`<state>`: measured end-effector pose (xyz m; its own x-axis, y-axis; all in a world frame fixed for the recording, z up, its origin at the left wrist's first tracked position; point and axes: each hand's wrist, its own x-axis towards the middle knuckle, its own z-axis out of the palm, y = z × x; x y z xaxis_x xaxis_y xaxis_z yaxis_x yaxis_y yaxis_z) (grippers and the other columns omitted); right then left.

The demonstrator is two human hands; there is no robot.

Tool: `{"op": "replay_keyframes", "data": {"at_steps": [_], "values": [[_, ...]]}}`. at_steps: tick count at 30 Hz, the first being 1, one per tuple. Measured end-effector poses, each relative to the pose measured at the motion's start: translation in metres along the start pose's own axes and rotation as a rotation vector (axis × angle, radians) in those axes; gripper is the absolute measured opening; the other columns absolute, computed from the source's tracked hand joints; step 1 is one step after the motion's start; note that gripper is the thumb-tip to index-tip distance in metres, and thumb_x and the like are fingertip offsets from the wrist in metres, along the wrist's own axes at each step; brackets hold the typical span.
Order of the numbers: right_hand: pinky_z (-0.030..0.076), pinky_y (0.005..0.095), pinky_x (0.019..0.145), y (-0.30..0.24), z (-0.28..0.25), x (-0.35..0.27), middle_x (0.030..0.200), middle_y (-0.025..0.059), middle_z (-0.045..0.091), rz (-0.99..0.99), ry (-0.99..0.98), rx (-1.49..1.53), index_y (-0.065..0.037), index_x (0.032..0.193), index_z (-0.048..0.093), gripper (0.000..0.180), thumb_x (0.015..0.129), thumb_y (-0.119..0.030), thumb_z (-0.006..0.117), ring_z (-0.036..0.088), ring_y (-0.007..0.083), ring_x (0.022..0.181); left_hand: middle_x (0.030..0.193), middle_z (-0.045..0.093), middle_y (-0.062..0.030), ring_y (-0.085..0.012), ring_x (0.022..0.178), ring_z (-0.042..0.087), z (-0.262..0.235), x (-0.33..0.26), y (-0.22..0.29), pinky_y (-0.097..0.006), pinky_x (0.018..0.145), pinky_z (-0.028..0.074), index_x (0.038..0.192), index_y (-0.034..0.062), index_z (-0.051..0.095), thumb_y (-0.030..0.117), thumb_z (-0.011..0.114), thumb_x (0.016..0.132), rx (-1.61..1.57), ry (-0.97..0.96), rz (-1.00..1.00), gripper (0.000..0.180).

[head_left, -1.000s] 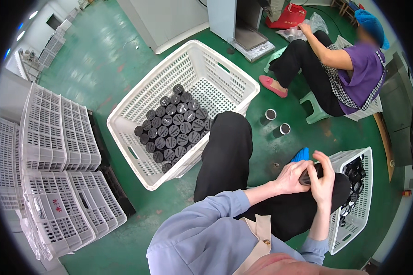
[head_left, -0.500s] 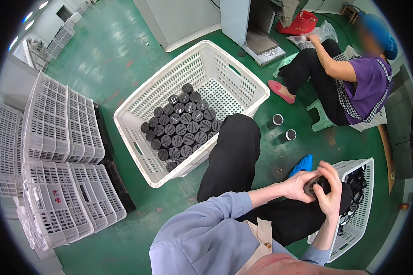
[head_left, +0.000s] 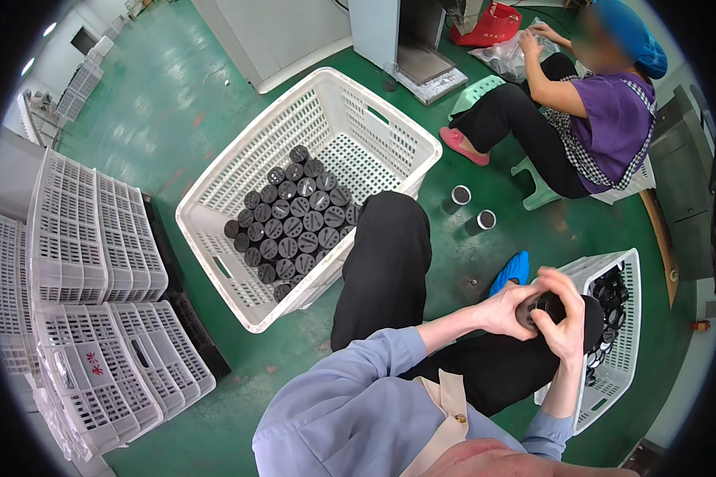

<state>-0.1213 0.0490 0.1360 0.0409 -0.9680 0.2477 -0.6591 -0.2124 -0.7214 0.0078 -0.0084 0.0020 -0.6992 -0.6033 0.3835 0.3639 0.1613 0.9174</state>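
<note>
In front of my right knee I hold a dark, round, black-topped jar with both hands. My left hand wraps round its left side. My right hand curls round the far and right side, its thumb on the top. Fingers hide much of the jar. Close to my right hand, a white crate holds many loose black lids. Before my left knee stands a large white crate, its near part filled with upright black-lidded jars.
Two small cylinders with dark tops, a white-rimmed container and another container, stand on the green floor. A co-worker sits at the far right, hands at a plastic bag. Stacked white crates line the left.
The whole view has shifted a little, so most things sit farther left. Both my hands stay on the jar, the right fingers slightly moved round it. The co-worker's hands have come together at the bag.
</note>
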Motion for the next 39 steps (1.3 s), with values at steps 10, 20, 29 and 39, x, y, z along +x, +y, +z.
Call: {"op": "replay_keyframes", "data": {"at_steps": [10, 20, 29, 39], "values": [[0.052, 0.0412, 0.103, 0.014, 0.043, -0.005, 0.119, 0.0169, 0.071, 0.188, 0.314, -0.102, 0.003, 0.117, 0.069, 0.031, 0.09, -0.011, 0.076, 0.069, 0.0315, 0.113, 0.112, 0.07, -0.0123, -0.0329, 0.102, 0.069, 0.006, -0.006, -0.011, -0.042, 0.087, 0.051, 0.125, 0.0029, 0.061, 0.016, 0.087, 0.066, 0.524, 0.386, 0.104, 0.066], [0.055, 0.0354, 0.086, 0.02, 0.053, -0.012, 0.095, 0.0113, 0.072, 0.266, 0.509, -0.104, 0.003, 0.096, 0.069, 0.007, 0.091, -0.001, 0.072, 0.071, 0.0237, 0.089, 0.118, 0.068, -0.0201, -0.0422, 0.108, 0.068, 0.027, -0.007, -0.013, -0.047, 0.091, 0.054, 0.125, -0.0014, 0.06, 0.017, 0.087, 0.068, 0.373, 0.34, 0.015, 0.066], [0.058, 0.0381, 0.089, -0.008, 0.006, -0.007, 0.101, 0.0136, 0.076, 0.117, -0.047, 0.005, 0.002, 0.108, 0.072, 0.032, 0.078, -0.006, 0.08, 0.074, 0.0281, 0.096, 0.097, 0.065, -0.0104, -0.0192, 0.089, 0.066, 0.013, -0.009, -0.02, -0.039, 0.079, 0.053, 0.13, -0.0013, 0.056, 0.016, 0.087, 0.072, -0.206, -0.058, 0.058, 0.069], [0.057, 0.0374, 0.09, 0.019, 0.042, -0.009, 0.099, 0.0156, 0.075, 0.267, 0.354, -0.092, 0.002, 0.105, 0.072, 0.017, 0.09, -0.005, 0.072, 0.073, 0.0263, 0.095, 0.104, 0.068, -0.0133, -0.0331, 0.096, 0.069, 0.005, -0.005, -0.015, -0.045, 0.084, 0.051, 0.127, 0.0032, 0.06, 0.016, 0.088, 0.066, 0.233, 0.168, -0.046, 0.067]]}}
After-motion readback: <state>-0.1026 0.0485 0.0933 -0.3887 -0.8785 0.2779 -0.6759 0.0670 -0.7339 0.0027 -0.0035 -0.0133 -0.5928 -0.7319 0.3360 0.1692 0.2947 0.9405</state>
